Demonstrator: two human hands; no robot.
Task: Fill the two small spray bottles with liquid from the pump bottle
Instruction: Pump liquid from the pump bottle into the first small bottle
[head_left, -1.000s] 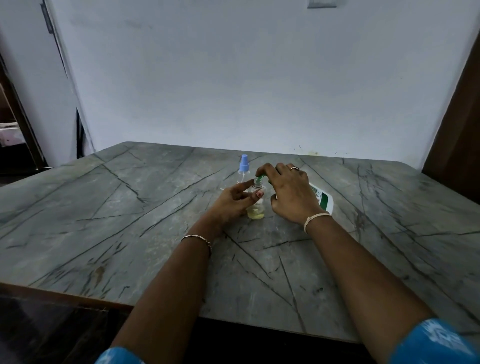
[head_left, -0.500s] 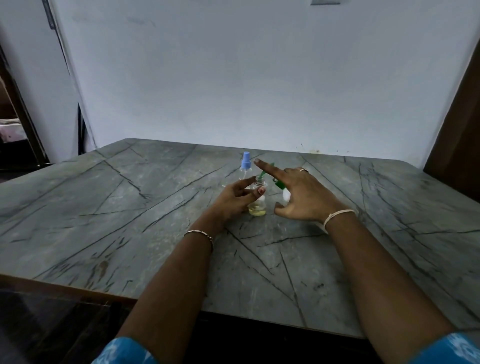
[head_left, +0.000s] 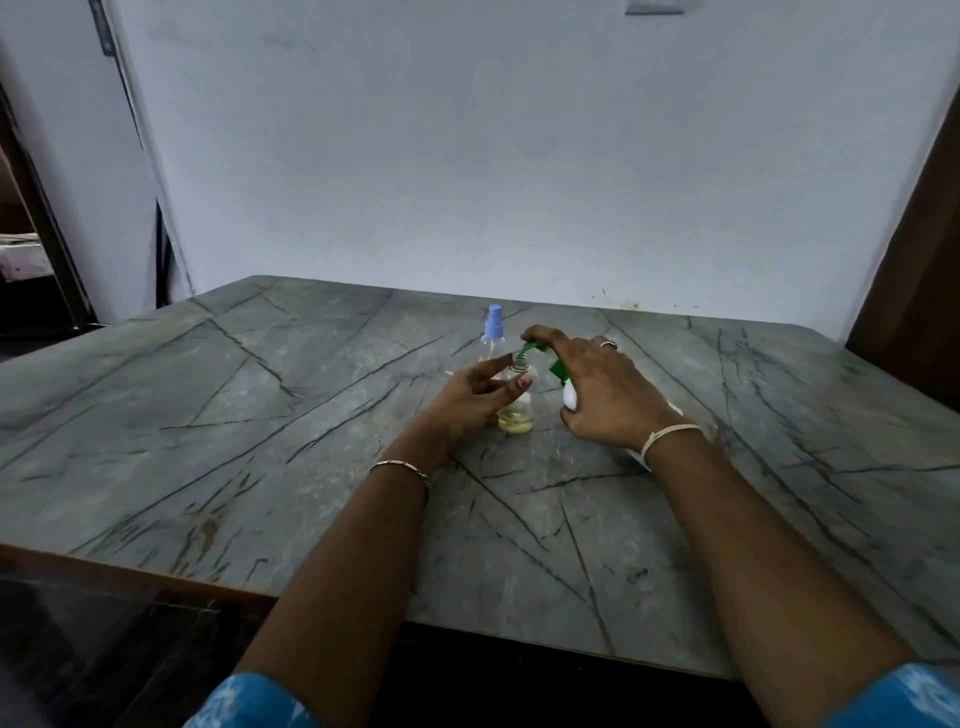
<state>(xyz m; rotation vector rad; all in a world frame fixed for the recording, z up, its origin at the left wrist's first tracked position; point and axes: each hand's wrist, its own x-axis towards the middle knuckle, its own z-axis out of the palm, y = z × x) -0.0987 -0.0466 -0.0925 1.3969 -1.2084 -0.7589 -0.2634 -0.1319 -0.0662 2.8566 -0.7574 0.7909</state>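
A small clear bottle (head_left: 517, 415) with no cap stands mid-table, a little yellowish liquid in its bottom. My left hand (head_left: 475, 397) holds it between thumb and fingers. The white pump bottle (head_left: 570, 397) with a green pump head (head_left: 540, 351) leans over it, nozzle at the small bottle's mouth. My right hand (head_left: 602, 389) wraps the pump bottle, index finger pressing on the pump head. A second small spray bottle with a blue spray cap (head_left: 492, 332) stands just behind, partly hidden by my left hand.
The grey marble-pattern table (head_left: 260, 415) reaches a pale wall at the back. A dark wooden door frame (head_left: 914, 260) rises at the right, and a dark doorway opens at the far left.
My right index finger lifted off the pump head half a second ago and is now back down on it. The left hand and small bottle have stayed in place.
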